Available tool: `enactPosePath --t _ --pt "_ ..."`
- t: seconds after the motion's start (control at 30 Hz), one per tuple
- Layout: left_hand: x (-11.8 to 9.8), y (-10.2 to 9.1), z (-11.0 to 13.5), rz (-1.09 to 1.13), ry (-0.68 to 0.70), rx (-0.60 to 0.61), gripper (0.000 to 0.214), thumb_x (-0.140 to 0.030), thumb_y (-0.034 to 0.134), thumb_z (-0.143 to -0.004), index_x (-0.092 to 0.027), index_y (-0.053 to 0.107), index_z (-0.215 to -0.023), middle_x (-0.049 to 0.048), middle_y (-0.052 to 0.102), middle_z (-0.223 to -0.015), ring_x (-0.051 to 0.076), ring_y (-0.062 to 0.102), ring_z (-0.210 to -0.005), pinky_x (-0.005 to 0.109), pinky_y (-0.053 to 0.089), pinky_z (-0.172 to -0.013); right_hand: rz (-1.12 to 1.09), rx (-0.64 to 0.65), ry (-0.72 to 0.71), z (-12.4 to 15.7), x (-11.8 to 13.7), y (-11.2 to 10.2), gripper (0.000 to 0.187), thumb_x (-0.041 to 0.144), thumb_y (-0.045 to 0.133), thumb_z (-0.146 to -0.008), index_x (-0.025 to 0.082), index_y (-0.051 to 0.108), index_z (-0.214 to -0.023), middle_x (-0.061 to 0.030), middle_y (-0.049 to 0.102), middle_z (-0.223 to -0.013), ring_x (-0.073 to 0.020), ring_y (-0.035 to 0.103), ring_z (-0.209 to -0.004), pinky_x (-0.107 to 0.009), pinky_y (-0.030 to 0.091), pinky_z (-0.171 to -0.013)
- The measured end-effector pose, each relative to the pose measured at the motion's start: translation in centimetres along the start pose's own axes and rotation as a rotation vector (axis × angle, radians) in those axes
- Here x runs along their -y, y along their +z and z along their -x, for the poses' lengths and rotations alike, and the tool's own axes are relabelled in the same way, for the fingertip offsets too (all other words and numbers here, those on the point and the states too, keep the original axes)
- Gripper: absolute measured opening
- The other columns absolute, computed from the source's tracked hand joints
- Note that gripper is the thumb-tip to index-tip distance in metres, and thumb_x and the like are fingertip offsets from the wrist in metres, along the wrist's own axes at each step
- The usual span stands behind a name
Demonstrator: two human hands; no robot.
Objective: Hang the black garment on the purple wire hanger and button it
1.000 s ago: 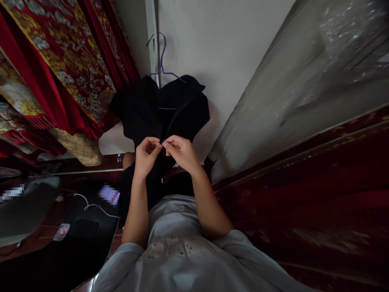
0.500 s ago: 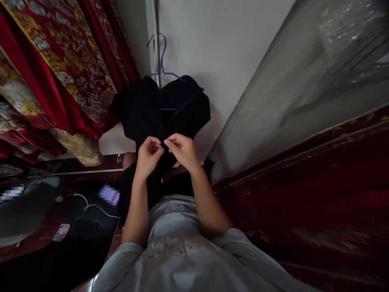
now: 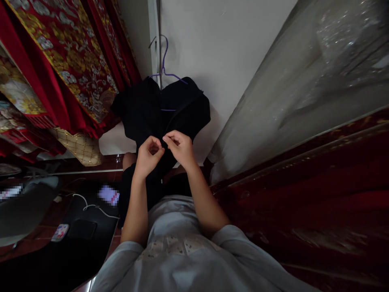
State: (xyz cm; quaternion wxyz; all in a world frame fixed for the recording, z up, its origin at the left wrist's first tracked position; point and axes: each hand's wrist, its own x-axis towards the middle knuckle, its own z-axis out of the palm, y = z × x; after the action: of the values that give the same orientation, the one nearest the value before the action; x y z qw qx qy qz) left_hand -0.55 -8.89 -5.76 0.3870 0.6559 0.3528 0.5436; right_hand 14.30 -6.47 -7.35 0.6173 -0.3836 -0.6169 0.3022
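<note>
A black garment (image 3: 144, 107) with an open neck hangs on a purple hanger (image 3: 164, 72) against the wall. At its front, my left hand (image 3: 148, 156) is closed in a pinch, thumb and fingers on the dark cloth by the front edge. My right hand (image 3: 179, 148) pinches close beside it, slightly higher, thumb against forefinger. The fingertips nearly meet over the front opening. Anything small between them is too dark to make out.
Red embroidered drapes (image 3: 82, 61) hang at the left. A plastic-wrapped bulk (image 3: 273, 89) and a dark red surface (image 3: 304, 194) flank me on the right. At lower left, a white cable (image 3: 86, 205), a phone (image 3: 109, 195) and a small case (image 3: 60, 232) lie on a black surface.
My right hand has lifted slightly up and left, away from the cloth's front edge. My left hand has stayed almost in place. The garment hangs as before.
</note>
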Motion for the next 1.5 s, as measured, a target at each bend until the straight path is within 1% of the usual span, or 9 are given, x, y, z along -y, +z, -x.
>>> enactPosePath --t 0.3,0.5,0.63,0.8,0.93,1.07,1.2,1.37,1.5 --pt "0.1 0.0 0.1 -0.054 0.005 0.002 0.013 -0.016 0.067 -0.081 -0.019 0.054 -0.085 -0.0018 0.058 -0.079 0.011 0.057 -0.071 0.022 0.044 -0.067 0.132 -0.012 -0.163 -4.9 -1.5 0.5 0.027 0.046 0.063 -0.097 0.022 0.065 -0.085 0.0012 0.058 -0.069 -0.0141 0.054 -0.063 -0.030 0.041 -0.065" --pt "0.1 0.5 0.2 -0.103 0.000 0.093 0.014 -0.014 0.065 -0.082 -0.019 0.052 -0.083 -0.0030 0.055 -0.076 0.010 0.054 -0.067 0.021 0.041 -0.064 0.330 -0.058 -0.298 -13.1 -3.3 -0.1 0.030 0.046 0.061 -0.100 0.021 0.064 -0.085 0.0030 0.053 -0.065 -0.0124 0.048 -0.059 -0.029 0.037 -0.063" --pt "0.1 1.8 0.5 -0.138 -0.008 0.218 0.013 -0.010 0.062 -0.081 -0.019 0.053 -0.085 -0.0026 0.057 -0.076 0.011 0.055 -0.068 0.023 0.043 -0.066 0.451 -0.149 -0.379 -19.3 -3.4 -0.7 0.036 0.053 0.057 -0.102 0.021 0.064 -0.087 0.0025 0.050 -0.065 -0.0142 0.049 -0.062 -0.030 0.044 -0.069" --pt "0.0 3.9 0.3 -0.177 0.028 0.287 0.014 -0.007 0.058 -0.081 -0.019 0.057 -0.087 -0.0022 0.060 -0.076 0.012 0.057 -0.068 0.024 0.045 -0.067 0.505 -0.099 -0.524 -22.0 -1.8 -1.0 0.046 0.061 0.046 -0.106 0.020 0.064 -0.095 0.0009 0.049 -0.069 -0.0168 0.057 -0.071 -0.035 0.051 -0.080" --pt "-1.9 2.6 -3.5 -0.196 0.109 0.176 0.017 -0.015 0.063 -0.091 -0.021 0.063 -0.108 0.0001 0.066 -0.081 0.014 0.063 -0.068 0.025 0.047 -0.066 0.431 -0.118 -0.561 -20.6 -0.6 -1.8 0.057 0.069 0.035 -0.106 0.020 0.062 -0.099 0.0010 0.047 -0.070 -0.0161 0.058 -0.071 -0.034 0.053 -0.079" --pt "-4.3 -0.5 -11.7 -0.209 0.366 -0.109 0.027 -0.028 0.077 -0.093 -0.024 0.066 -0.117 -0.0017 0.060 -0.078 0.016 0.065 -0.074 0.028 0.050 -0.075 0.388 -0.110 -0.546 -18.9 0.3 -2.5 0.057 0.067 0.034 -0.106 0.018 0.063 -0.102 0.0002 0.049 -0.074 -0.0156 0.059 -0.074 -0.033 0.053 -0.078" --pt "-3.8 -2.5 -19.2 -0.231 0.438 -0.003 0.028 -0.037 0.089 -0.083 -0.020 0.068 -0.091 -0.0011 0.058 -0.072 0.020 0.067 -0.079 0.033 0.052 -0.083 0.436 -0.057 -0.574 -17.7 0.9 -2.4 0.052 0.061 0.035 -0.109 0.019 0.064 -0.107 -0.0026 0.059 -0.084 -0.0170 0.065 -0.084 -0.033 0.053 -0.083" --pt "-1.5 -3.3 -20.7 -0.216 0.397 0.003 0.028 -0.036 0.086 -0.087 -0.018 0.065 -0.082 0.0013 0.059 -0.072 0.022 0.067 -0.082 0.034 0.050 -0.082 0.512 -0.029 -0.683 -17.5 -0.1 -1.7 0.051 0.055 0.030 -0.111 0.020 0.066 -0.102 -0.0091 0.069 -0.099 -0.0222 0.068 -0.097 -0.038 0.052 -0.090" --pt "-1.9 -3.0 -20.5 -0.248 0.454 -0.100 0.031 -0.042 0.080 -0.093 -0.019 0.061 -0.084 -0.0009 0.058 -0.073 0.018 0.064 -0.080 0.031 0.045 -0.077 0.626 0.026 -0.715 -18.5 -1.4 -0.7 0.048 0.047 0.028 -0.111 0.020 0.065 -0.100 -0.0101 0.067 -0.091 -0.0235 0.067 -0.092 -0.039 0.051 -0.087"
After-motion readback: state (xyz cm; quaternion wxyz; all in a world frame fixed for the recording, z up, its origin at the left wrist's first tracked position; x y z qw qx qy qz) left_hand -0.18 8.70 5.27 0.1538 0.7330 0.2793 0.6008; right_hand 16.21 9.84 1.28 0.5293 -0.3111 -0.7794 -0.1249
